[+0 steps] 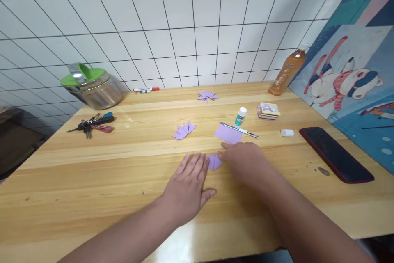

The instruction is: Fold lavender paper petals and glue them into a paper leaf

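Note:
A small folded piece of purple paper point(214, 162) lies on the wooden table between my two hands. My left hand point(189, 183) rests flat with its fingers stretched out, the fingertips at the paper's left edge. At the paper's right edge is my right hand point(244, 160), its index finger pointing out and its thumb touching the corner; the other fingers are curled under and partly hidden. Just beyond the right hand lies a flat purple paper sheet point(228, 133) with a pen point(239, 130) across its far edge. A folded purple paper leaf point(184, 131) lies beyond my left hand.
Farther back are another purple paper leaf point(207, 96), a glue stick point(240, 117), its white cap point(287, 133) and a stack of coloured paper point(268, 111). A phone point(335, 154) and a bottle point(288, 71) stand right; keys point(94, 123), markers point(146, 90) and a green-lidded pot point(92, 86) are left.

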Demonstrator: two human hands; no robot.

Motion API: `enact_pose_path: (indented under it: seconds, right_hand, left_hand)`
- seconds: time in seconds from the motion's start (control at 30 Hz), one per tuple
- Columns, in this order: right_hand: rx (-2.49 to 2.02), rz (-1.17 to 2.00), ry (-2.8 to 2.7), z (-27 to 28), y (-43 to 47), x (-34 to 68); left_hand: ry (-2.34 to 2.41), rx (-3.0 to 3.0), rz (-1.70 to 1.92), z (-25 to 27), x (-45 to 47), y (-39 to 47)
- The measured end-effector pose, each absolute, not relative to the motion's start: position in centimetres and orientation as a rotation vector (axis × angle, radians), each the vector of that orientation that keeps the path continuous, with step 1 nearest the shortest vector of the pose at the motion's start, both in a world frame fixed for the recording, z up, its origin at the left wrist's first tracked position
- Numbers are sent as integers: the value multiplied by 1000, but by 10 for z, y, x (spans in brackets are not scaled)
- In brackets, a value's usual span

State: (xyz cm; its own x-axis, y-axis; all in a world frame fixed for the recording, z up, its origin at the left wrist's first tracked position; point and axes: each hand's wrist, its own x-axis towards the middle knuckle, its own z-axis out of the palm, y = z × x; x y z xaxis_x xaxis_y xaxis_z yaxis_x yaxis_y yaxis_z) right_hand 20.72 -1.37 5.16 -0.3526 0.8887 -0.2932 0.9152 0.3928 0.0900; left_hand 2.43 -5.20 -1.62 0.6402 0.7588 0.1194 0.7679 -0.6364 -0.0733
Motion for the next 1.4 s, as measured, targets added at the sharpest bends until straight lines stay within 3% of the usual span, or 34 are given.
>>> enact_pose_path:
  seconds: [0.2,0.37,0.93,1.13,1.4]
  right_hand:
    - [1826,-273,2541,38,6,216]
    - [1770,-488,2725,19,15,217]
    - [1467,-373,2892,13,10,207]
    - [1498,-534,2981,23,6,207]
    - [1552,-523,2855,8,17,210]
  left_hand:
    - [-1266,-2732,-132,-18,21,-52]
    - [-1290,-2761,-160,-16,21,-50]
    - [-1809,-2810,-749,3,18,-12]
    - [-1829,-2898,-654,4,15,-11]
    - [-1766,-2847,-626,1,14,-12]
